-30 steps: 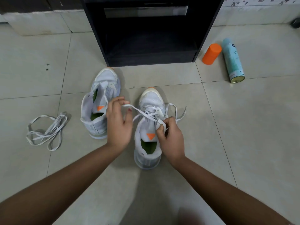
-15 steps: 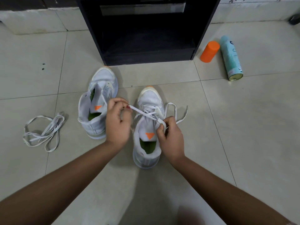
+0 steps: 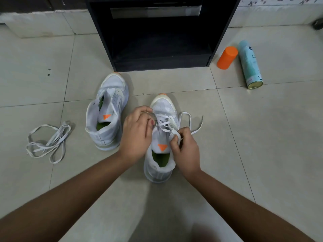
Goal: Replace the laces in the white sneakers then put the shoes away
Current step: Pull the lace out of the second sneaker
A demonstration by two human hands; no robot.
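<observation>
The sneaker (image 3: 163,109) you are working on stands upright on the floor (image 3: 262,154) in the centre of the frame, toe pointing up-frame toward the black cabinet (image 3: 157,64). Its lace (image 3: 185,114) is flat, soft and limp. It will likely fold and twist rather than push, so take it close to the stiff tip when feeding an eyelet. Pull on it along its length. The shoe looks light and will probably slide or tip on the smooth tile if you tug hard, so brace its collar.

Your left hand (image 3: 136,135) has its fingers curled at the shoe's left eyelet row and appears to pinch the lace there. The exact contact is hidden behind the knuckles. Your right hand (image 3: 187,152) pinches a fold of lace at the right eyelet row, with a loop and a free end trailing to the right.

The second sneaker (image 3: 108,119) stands just left of your left hand, tongue up. A loose lace (image 3: 49,142) lies bundled at the left of the frame, well apart. An orange cap (image 3: 227,57) and a spray can (image 3: 250,65) lie at upper right, beside the cabinet. Nothing lies between the shoes and the cabinet opening.
</observation>
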